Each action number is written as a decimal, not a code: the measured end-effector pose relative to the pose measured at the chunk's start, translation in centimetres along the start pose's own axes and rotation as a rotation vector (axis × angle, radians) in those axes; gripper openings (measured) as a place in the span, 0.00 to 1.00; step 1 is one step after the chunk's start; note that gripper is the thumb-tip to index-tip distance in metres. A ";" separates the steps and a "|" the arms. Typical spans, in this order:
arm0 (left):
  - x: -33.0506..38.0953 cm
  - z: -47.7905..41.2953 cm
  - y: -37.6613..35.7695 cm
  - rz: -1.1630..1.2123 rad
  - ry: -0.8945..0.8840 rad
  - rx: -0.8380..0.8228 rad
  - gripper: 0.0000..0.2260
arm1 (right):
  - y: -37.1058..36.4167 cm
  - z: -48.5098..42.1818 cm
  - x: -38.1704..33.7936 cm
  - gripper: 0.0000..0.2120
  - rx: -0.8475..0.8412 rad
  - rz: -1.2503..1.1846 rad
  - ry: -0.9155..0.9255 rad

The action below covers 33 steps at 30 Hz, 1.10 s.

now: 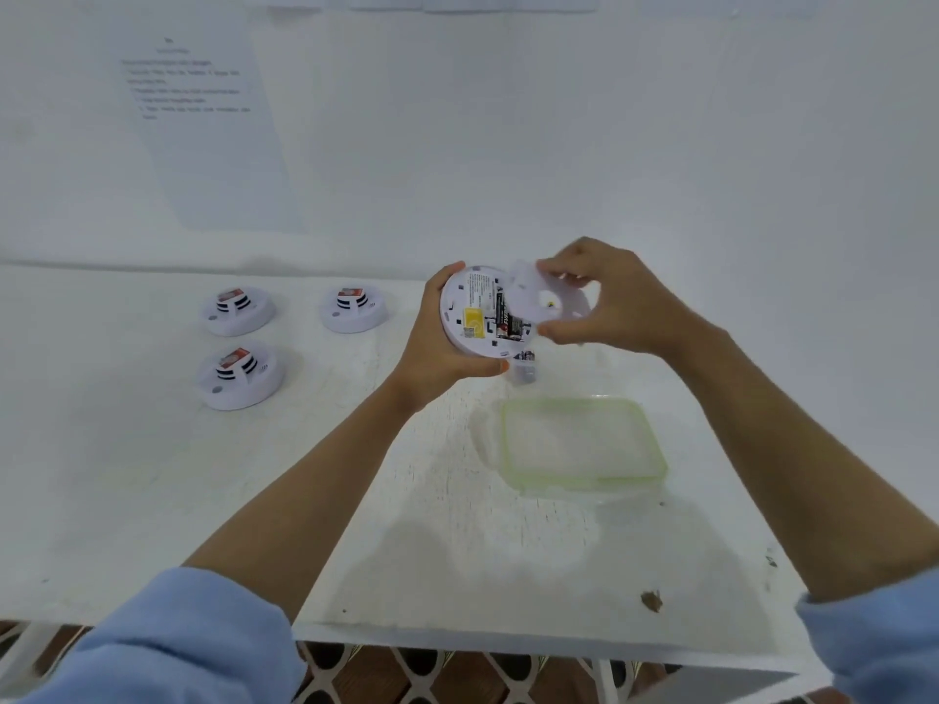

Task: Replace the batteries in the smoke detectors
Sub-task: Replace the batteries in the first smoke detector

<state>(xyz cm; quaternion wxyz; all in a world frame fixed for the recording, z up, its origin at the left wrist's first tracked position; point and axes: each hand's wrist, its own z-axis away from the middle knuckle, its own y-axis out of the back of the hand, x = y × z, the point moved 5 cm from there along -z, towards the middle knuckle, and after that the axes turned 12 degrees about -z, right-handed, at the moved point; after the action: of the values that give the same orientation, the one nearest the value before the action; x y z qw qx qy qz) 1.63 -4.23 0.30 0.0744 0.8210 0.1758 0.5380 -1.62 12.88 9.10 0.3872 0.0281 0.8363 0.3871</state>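
Table [152,500] of white colour lies under both hands. The left hand [437,343] grips a round white smoke detector [457,322] by its rim. Its open back shows black batteries [510,320] and a yellow label [473,317]. The right hand [609,302] pinches the white cover plate [528,297], partly over that back.

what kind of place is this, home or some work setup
Likely a staged work station rather than a home: a plain white table, a printed sheet on the wall, and three smoke detectors.

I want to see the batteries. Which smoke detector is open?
The detector in the left hand, its back uncovered, batteries showing. The other three sit face up on the table.
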 end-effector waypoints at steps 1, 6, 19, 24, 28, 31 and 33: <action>0.0 -0.4 0.0 0.002 -0.006 -0.010 0.45 | -0.8 -0.6 -0.6 0.30 -0.023 0.008 0.015; -0.1 -2.0 0.1 -0.015 -0.040 -0.041 0.46 | -3.7 -2.8 -1.3 0.26 -0.074 0.088 0.057; -1.4 -5.0 -0.6 0.046 -0.048 -0.071 0.45 | -3.7 -5.6 1.4 0.22 -0.150 0.110 0.046; -1.5 -5.2 -0.9 0.040 -0.037 -0.079 0.45 | -3.6 -5.9 2.0 0.26 -0.230 0.104 0.036; -1.9 -5.2 -1.0 0.041 -0.030 -0.069 0.45 | -3.7 -5.9 2.9 0.28 -0.282 0.106 0.030; -1.7 -5.2 -1.1 0.028 -0.034 -0.065 0.46 | -3.7 -5.8 3.3 0.28 -0.286 0.113 0.049; -1.6 -5.1 -1.1 0.027 -0.033 -0.061 0.46 | -3.8 -5.7 3.3 0.28 -0.272 0.109 0.070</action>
<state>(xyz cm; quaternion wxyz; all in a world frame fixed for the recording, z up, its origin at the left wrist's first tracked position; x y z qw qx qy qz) -3.82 -4.15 0.71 0.0949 0.8295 0.1471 0.5303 -6.80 7.79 6.82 0.3363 0.0072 0.7865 0.5179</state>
